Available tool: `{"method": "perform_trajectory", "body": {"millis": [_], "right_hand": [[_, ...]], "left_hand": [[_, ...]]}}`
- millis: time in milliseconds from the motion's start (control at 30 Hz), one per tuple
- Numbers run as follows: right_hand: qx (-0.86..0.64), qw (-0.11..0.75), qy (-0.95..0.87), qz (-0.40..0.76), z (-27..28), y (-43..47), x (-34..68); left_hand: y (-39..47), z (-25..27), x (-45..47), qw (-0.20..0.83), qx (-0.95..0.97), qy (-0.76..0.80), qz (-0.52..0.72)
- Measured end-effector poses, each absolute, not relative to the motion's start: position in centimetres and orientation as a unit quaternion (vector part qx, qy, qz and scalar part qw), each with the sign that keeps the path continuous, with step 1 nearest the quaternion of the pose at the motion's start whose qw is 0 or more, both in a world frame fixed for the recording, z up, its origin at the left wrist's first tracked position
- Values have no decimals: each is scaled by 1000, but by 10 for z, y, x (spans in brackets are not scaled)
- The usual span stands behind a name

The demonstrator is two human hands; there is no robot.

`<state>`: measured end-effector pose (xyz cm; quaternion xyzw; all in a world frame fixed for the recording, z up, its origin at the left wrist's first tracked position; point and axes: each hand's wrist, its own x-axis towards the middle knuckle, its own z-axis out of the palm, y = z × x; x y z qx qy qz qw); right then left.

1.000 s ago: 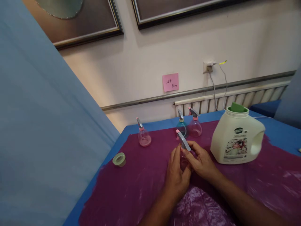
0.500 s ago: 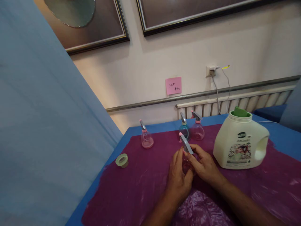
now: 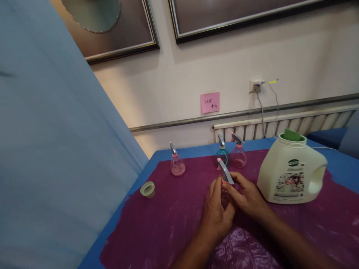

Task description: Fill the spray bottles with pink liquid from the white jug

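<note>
Head view: fingers of both hands narrow, closed round small spray bottle [image 3: 225,178] at centre of purple sheet [image 3: 168,220]. Left hand [image 3: 217,215] cups bottle body from left; right hand [image 3: 246,196] pinches neck under grey trigger head. Bottle body mostly hidden by hands. White detergent jug [image 3: 291,173] just right. Three more spray bottles [image 3: 177,164] behind. Green cap [image 3: 147,189] well left.

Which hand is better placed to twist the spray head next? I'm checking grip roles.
Probably the right hand: its fingers already pinch the grey spray head, while the left hand wraps the small bottle's body below, steadying it.
</note>
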<state>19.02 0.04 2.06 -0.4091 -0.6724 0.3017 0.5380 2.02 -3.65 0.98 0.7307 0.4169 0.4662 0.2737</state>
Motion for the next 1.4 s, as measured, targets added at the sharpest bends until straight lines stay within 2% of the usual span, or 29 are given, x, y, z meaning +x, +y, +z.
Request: {"method": "perform_trajectory", "body": {"millis": [700,900,1100,1267,1400], "right_hand": [[-446,466,-724,244,34,-5,212],[-449,473,-715,254,37,-7,210],[-450,492,-700,256,44,-7,206],[-450,486,-710,241,43,-6,207],[-450,478,-713,245,41,-4,209]], "left_hand": [[-46,12,29,244,737,451,441],[-44,37,19,280,625,443,579],[-26,64,-8,383,451,400,700],[-25,92,-41,462,292,401,735],[-43,99,-82,434,328,449,709]]}}
